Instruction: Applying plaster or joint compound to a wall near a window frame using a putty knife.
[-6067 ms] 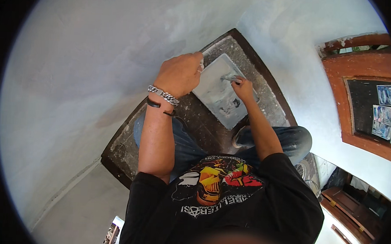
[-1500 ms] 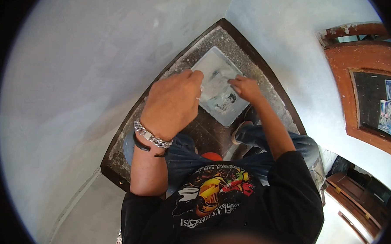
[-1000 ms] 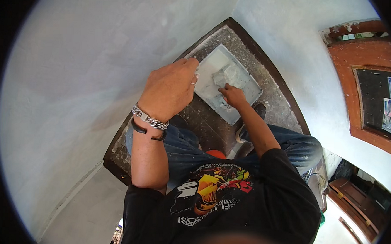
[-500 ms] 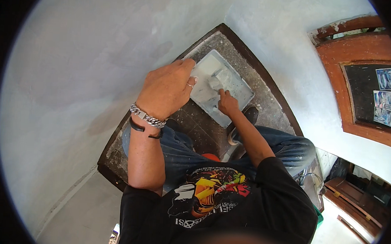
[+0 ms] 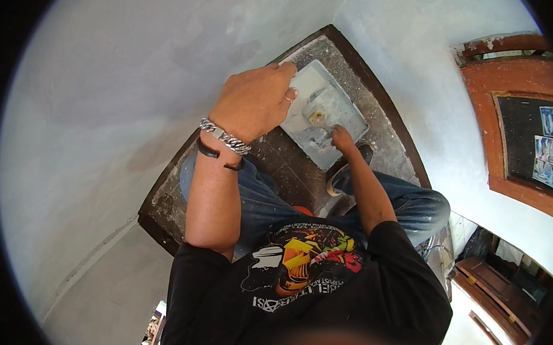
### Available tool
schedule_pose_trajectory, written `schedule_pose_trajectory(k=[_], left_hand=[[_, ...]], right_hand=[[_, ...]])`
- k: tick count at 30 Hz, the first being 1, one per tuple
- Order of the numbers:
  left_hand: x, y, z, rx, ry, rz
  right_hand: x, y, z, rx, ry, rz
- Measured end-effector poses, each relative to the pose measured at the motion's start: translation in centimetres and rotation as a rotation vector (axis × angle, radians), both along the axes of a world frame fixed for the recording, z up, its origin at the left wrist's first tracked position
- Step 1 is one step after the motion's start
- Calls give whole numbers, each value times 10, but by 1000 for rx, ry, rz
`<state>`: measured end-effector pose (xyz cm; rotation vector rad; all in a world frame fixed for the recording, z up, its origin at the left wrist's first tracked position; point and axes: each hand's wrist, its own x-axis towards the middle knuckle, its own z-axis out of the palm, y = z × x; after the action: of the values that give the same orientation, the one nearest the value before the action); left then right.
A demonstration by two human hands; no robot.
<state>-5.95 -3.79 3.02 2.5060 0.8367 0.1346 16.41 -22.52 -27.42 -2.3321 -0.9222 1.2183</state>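
Observation:
A shallow rectangular pale tray (image 5: 346, 121), smeared with whitish paint, lies in the corner beyond my knees. Over it, my right hand (image 5: 342, 140) is closed around the handle of what looks like a paintbrush (image 5: 318, 118); its paint-coated head rests in the tray, with a yellowish patch showing. My left hand (image 5: 255, 100), with a ring and a chain bracelet (image 5: 224, 135), is raised near the tray's left rim. Its fingers are curled, and its own back hides whatever they hold. Whether it touches the tray I cannot tell.
Pale walls (image 5: 139, 74) meet behind the tray. A dark-edged, paint-spattered ledge (image 5: 383, 137) surrounds my jeans-clad legs (image 5: 405, 200). A brown wooden door (image 5: 477, 95) with a dark panel is at the right; dark wooden furniture (image 5: 500, 287) stands at lower right.
The whole view has shifted, so tray and hands sit further right and up. The brush head has turned, showing a yellowish patch. Both hands keep their closed poses.

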Motion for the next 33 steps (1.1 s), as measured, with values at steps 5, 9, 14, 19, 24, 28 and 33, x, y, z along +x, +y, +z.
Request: schedule_pose_trajectory(k=[5, 9, 14, 19, 24, 28, 33], left_hand=[[10, -2, 1, -25, 0, -16], [-9, 0, -4, -6, 33, 17], [6, -2, 2, -18, 22, -10], [5, 0, 1, -2, 2, -11], [1, -2, 2, -13, 8, 4], [-1, -4, 2, -25, 10, -8], [5, -1, -2, -20, -41, -25]], right_hand=[[36, -54, -47, 55, -500, 657], [7, -54, -37, 134, -481, 497], [6, -69, -28, 313, -530, 439], [-13, -56, -9, 154, 203, -385], [-19, -39, 11, 322, 428, -531], [12, 21, 55, 676, 627, -805], [81, 83, 103, 826, 602, -923]])
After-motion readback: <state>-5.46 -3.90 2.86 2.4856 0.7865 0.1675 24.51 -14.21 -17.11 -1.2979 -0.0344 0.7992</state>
